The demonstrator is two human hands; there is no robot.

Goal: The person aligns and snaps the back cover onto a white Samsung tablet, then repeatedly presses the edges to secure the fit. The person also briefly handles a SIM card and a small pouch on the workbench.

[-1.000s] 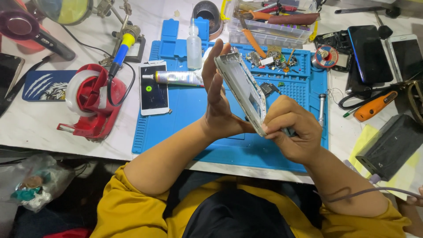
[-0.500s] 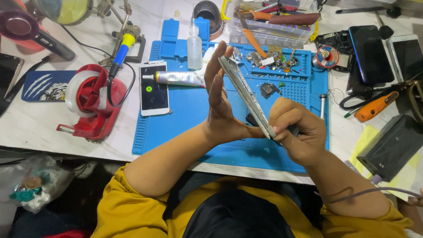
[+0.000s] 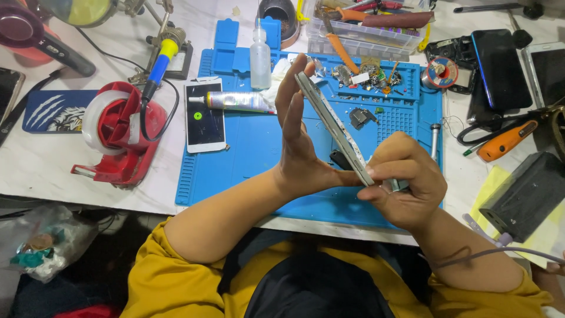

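Your left hand (image 3: 297, 141) props the phone frame (image 3: 334, 126) edge-on above the blue mat (image 3: 247, 153) with fingers flat while your right hand (image 3: 406, 185) pinches its lower end; it could twist free and drop onto the counter (image 3: 35, 159).

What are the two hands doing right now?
Left hand: open, fingers straight, bracing the phone frame on edge.
Right hand: closed, pinching the frame's lower end; it seems to grip a small tool, but what kind cannot be told.
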